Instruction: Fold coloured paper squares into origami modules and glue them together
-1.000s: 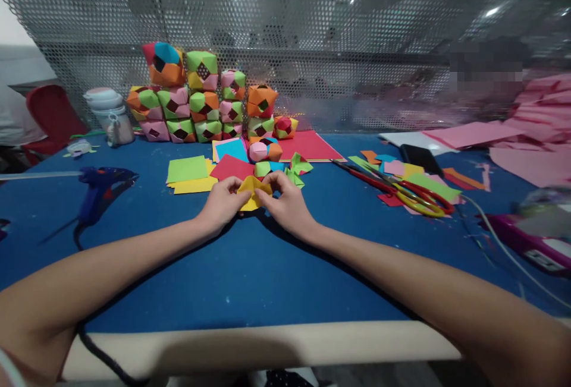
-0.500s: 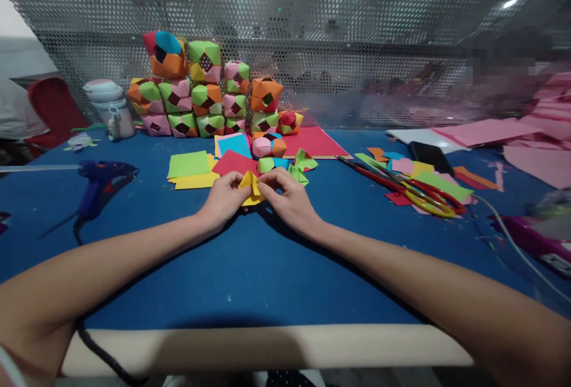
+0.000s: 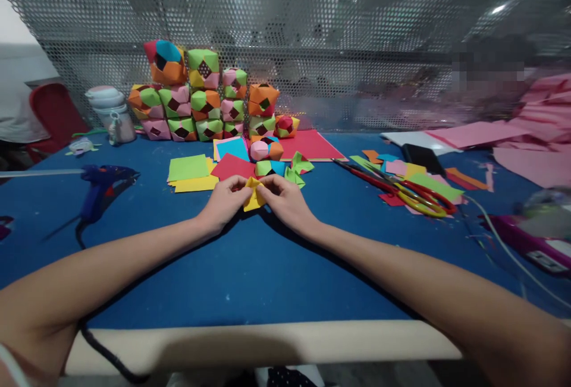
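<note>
Between my two hands is a small piece of folded yellow paper (image 3: 254, 198), creased and held just above the blue table (image 3: 250, 280). My left hand (image 3: 225, 201) pinches its left side with thumb and fingers. On its right side, my right hand (image 3: 288, 201) grips it the same way, thumb pressed to the paper. Just beyond my fingers lie a red paper sheet (image 3: 232, 166), green folded paper pieces (image 3: 300, 167) and a green and blue folded paper shape (image 3: 269, 167). A stack of green and yellow paper squares (image 3: 190, 169) is left of them.
Multicoloured folded paper balls (image 3: 206, 104) are stacked at the back against a perforated metal screen (image 3: 330, 36). A blue glue gun (image 3: 96, 188) with its cord is on the left. Scissors (image 3: 414, 197) lie on paper scraps at right, near a black phone (image 3: 423, 158).
The yellow paper now looks flatter and narrower, with my fingertips drawn closer together on it. The whole view has shifted slightly; the other things on the table stay where they were.
</note>
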Demonstrator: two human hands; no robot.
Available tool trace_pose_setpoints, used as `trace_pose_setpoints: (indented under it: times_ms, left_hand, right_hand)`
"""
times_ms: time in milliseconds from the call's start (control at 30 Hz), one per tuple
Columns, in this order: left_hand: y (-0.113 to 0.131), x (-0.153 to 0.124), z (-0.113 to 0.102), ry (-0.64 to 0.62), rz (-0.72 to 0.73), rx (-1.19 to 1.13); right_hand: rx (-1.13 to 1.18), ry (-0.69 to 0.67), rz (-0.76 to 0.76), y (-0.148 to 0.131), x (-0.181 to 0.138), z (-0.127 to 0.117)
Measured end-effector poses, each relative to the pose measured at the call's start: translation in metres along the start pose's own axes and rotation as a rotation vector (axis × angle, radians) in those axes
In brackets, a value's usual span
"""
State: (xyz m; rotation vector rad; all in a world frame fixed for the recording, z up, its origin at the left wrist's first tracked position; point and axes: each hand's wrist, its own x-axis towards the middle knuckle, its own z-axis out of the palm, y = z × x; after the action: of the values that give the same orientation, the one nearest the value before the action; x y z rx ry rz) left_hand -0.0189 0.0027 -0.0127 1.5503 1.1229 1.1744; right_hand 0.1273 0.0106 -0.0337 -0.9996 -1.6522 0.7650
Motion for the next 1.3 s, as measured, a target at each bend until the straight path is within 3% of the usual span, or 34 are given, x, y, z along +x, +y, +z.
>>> trace_pose_setpoints:
  times_ms: [333,733,967,1300]
  left_hand:
    - [-0.0025,-0.0001,0.0004,-0.009,0.012,0.067]
    - [-0.0024,-0.0015,0.001,-0.115,0.013,0.086]
    - [-0.0068,0.0053,-0.0025,0.086,0.006,0.051]
    - [-0.0002,0.0001,-0.0001,0.028,0.01,0.052]
  right_hand:
    - [0.011,-0.044,-0.001,-0.0011,0.0004,-0.0008]
    - [-0.026,0.025,-0.02,-0.004,-0.0004,-0.0027]
    - [0.02,-0.029,0.014,-0.003,0.0002,-0.0011]
    - [-0.063,0.032,0.018,0.0002,0.0009,-0.0018]
